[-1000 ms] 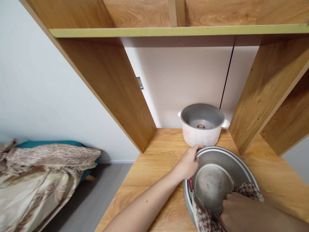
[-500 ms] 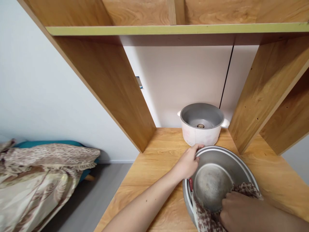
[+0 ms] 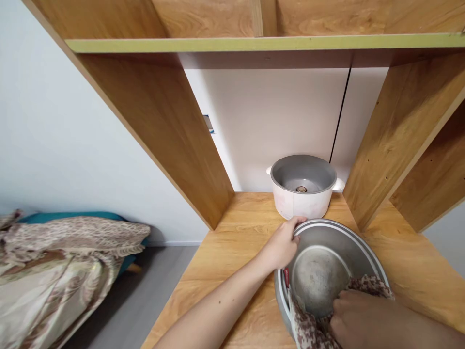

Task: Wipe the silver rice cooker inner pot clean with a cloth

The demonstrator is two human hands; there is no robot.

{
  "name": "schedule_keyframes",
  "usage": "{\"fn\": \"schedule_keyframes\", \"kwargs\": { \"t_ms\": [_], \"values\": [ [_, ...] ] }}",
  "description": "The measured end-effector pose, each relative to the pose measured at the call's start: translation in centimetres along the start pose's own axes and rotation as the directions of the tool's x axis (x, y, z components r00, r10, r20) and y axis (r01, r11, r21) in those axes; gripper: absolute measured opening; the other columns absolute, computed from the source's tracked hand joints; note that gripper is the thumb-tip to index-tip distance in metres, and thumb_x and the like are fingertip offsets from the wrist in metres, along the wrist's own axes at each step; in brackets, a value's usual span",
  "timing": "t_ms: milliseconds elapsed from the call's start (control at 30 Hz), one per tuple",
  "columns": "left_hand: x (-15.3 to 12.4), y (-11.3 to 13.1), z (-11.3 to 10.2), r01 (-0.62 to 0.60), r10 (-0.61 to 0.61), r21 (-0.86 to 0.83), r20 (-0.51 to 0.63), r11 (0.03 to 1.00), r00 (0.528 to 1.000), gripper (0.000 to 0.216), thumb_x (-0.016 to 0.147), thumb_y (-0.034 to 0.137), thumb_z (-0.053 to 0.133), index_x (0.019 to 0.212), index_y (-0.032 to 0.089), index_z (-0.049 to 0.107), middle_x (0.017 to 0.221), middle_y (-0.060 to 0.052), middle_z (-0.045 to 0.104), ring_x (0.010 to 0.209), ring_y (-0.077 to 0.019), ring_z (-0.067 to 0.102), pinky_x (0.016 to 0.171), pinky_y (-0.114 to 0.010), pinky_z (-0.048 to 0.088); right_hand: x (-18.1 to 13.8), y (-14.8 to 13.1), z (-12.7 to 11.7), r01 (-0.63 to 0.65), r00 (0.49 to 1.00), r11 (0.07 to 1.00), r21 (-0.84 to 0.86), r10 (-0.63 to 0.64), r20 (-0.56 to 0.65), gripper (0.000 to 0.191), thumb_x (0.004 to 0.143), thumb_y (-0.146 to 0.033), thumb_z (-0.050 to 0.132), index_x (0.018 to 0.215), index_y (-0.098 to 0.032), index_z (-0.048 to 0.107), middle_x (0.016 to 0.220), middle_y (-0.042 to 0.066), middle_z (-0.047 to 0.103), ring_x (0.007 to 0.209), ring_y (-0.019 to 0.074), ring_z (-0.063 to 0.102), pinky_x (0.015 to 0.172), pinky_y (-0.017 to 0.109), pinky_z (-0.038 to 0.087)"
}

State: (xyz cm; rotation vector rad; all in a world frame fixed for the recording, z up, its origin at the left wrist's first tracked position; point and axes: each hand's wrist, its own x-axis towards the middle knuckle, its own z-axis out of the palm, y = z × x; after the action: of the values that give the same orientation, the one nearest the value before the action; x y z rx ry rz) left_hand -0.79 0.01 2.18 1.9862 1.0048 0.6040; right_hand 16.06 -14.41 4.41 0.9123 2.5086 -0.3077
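A metal bowl [image 3: 329, 237] sits on the wooden counter [image 3: 240, 232] in front of me. My left hand [image 3: 283, 246] grips its left rim, fingers curled over the edge. My right hand [image 3: 358, 320] is closed on a brown-and-white patterned cloth [image 3: 308, 329] and presses it against the bowl's near inner wall. The cloth drapes over the near rim. A small red item [image 3: 286, 277] shows at the rim by my left hand.
A white cooker pot [image 3: 303, 191] with a grey inside stands behind the bowl, against the white back wall. Wooden side panels [image 3: 163, 126] and a shelf [image 3: 254, 44] frame the niche. A bed with a patterned blanket [image 3: 54, 261] lies at the lower left.
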Motion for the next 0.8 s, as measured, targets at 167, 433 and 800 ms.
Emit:
{"fn": "schedule_keyframes", "kwargs": {
  "t_ms": [167, 433, 800],
  "values": [
    [0.0, -0.2, 0.1, -0.003, 0.003, 0.005, -0.004, 1.000, 1.000, 0.056, 0.083, -0.001, 0.050, 0.134, 0.017, 0.062, 0.137, -0.012, 0.071, 0.129, -0.0265, 0.064, 0.118, -0.042, 0.046, 0.5, -0.6, 2.6, -0.112, 0.978, 0.993, -0.028, 0.105, -0.183, 0.033, 0.091, -0.035, 0.075, 0.063, -0.019, 0.071, 0.060, 0.006, 0.069, 0.051, 0.0219, 0.061, 0.047, 0.039, 0.021],
    [0.0, -0.1, 0.0, 0.016, -0.016, 0.006, 0.000, 1.000, 1.000, 0.055, 0.084, -0.002, 0.050, 0.135, 0.016, 0.062, 0.139, -0.013, 0.069, 0.130, -0.0272, 0.063, 0.117, -0.043, 0.046, 1.0, -0.7, 4.2, -0.167, 0.953, 0.985, 0.033, 0.170, -0.250, 0.032, 0.089, -0.029, 0.073, 0.059, -0.020, 0.064, 0.054, 0.005, 0.064, 0.048, 0.0196, 0.057, 0.047, 0.035, 0.025],
    [0.1, -0.2, 0.0, 0.003, -0.003, -0.016, -0.004, 1.000, 1.000, 0.056, 0.083, -0.002, 0.049, 0.134, 0.016, 0.063, 0.137, -0.013, 0.070, 0.129, -0.0275, 0.064, 0.118, -0.045, 0.045, 0.4, 0.0, 0.5, 0.005, 0.999, 0.999, -0.054, -0.007, -0.044, 0.027, 0.094, -0.031, 0.074, 0.072, -0.017, 0.077, 0.065, 0.007, 0.072, 0.053, 0.0220, 0.061, 0.045, 0.039, 0.023]
  ]
}}
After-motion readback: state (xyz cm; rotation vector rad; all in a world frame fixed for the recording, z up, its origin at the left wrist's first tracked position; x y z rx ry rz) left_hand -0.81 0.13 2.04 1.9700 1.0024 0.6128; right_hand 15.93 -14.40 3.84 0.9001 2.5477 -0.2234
